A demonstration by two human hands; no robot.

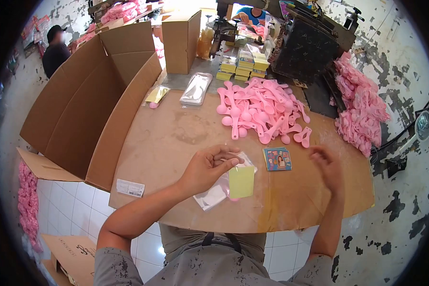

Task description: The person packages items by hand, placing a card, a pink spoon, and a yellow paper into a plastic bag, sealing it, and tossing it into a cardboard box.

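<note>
My left hand (pixel 209 168) is closed in a pinch at the top of a clear plastic bag with a pale yellow card (pixel 241 181) in it. A bit of pink shows at the card's lower edge. Under and beside this lie more clear plastic bags (pixel 210 197) on the cardboard-covered table. My right hand (pixel 326 164), slightly blurred, hovers over the table's right side with loosely bent fingers and nothing visible in them. Between the hands sits a small stack of colourful printed cards (pixel 277 158). Beyond it spreads a heap of pink measuring spoons (pixel 262 107).
A large open carton (pixel 76 105) stands at the left. A stack of clear bags (pixel 196 89) and a packed spoon (pixel 156 97) lie at the back left. Bundled cards (pixel 243 64) and a dark machine (pixel 302 52) are behind. Pink bundles (pixel 362 109) hang at right. Two people are farther off.
</note>
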